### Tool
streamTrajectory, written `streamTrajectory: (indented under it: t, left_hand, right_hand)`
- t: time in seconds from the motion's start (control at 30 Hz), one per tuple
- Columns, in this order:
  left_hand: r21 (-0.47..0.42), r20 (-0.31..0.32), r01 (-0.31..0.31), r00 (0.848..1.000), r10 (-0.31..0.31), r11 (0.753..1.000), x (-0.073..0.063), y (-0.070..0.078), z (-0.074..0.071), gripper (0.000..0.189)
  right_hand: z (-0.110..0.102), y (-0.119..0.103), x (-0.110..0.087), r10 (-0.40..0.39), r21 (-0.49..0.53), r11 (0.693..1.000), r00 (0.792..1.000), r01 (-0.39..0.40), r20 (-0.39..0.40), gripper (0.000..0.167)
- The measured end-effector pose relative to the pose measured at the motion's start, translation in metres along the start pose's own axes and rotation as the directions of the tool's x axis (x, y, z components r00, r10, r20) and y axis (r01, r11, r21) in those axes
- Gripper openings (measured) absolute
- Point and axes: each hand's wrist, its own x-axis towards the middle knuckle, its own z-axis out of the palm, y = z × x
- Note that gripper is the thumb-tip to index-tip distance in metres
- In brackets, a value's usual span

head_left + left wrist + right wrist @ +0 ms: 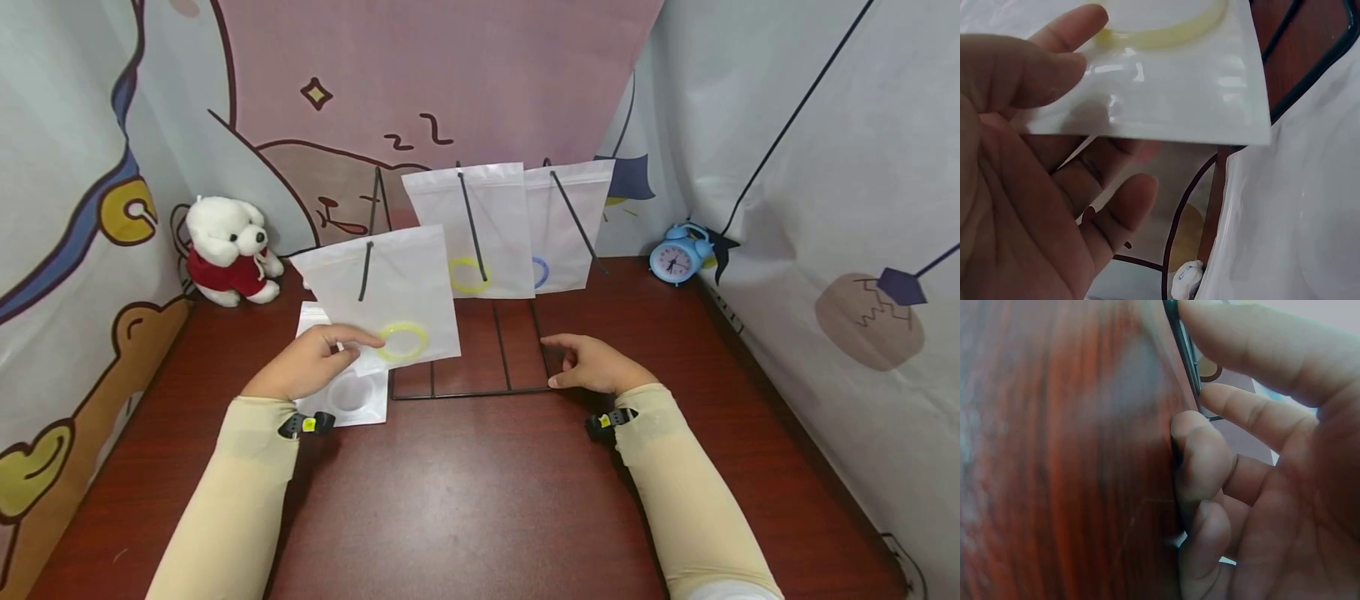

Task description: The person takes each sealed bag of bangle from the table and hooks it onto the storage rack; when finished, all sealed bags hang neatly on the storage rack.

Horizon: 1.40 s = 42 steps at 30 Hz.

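Packets [504, 217] on rack [471, 394] (clock [672, 262] at right)

Rack [470, 395]: black. On it: white bags [504, 225], two yellow-ringed, one blue-ringed. Left of rack: white-and-red plush dog [225, 229]. Right of rack: light-blue clock [673, 262]. Beneath rack: red-brown, wood-grained table [480, 483].

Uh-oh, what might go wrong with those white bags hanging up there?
The front bag might slide off the end of its thin black prong if the left hand at its lower corner pulls it forward. It could also tear where the prong pokes through near its top. And the wire rack might shift if the right hand bumps its base.
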Motion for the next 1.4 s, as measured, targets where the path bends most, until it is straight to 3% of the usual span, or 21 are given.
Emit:
streamTrajectory:
  t: [0.2,0.53,0.77,1.13,1.4]
  left_hand:
    - [0.022,-0.048,-0.031,0.998,0.032,0.999,0.001,-0.001,0.001,0.038]
    - [-0.013,-0.134,-0.031,0.991,0.029,0.999,0.003,-0.008,0.002,0.038]
    - [-0.022,-0.21,-0.059,0.976,0.053,0.998,0.004,-0.012,0.003,0.039]
    - [-0.102,-0.281,-0.085,0.958,0.053,0.991,0.005,-0.015,0.005,0.045]
    - [-0.126,-0.346,-0.063,0.938,0.016,0.99,0.007,-0.014,0.007,0.055]
  right_hand:
    - [0.0,0.001,0.001,-0.004,-0.021,1.0,1.0,0.004,-0.002,0.078]
    - [0.0,0.0,0.0,-0.003,-0.013,1.0,1.0,0.003,-0.003,0.077]
    - [0.001,0.001,0.002,0.002,0.0,1.0,1.0,-0.002,-0.003,0.077]
    - [0.001,0.002,0.001,-0.003,-0.009,1.0,1.0,0.003,-0.004,0.077]
    - [0.001,0.003,0.002,-0.005,-0.014,1.0,1.0,0.005,-0.005,0.078]
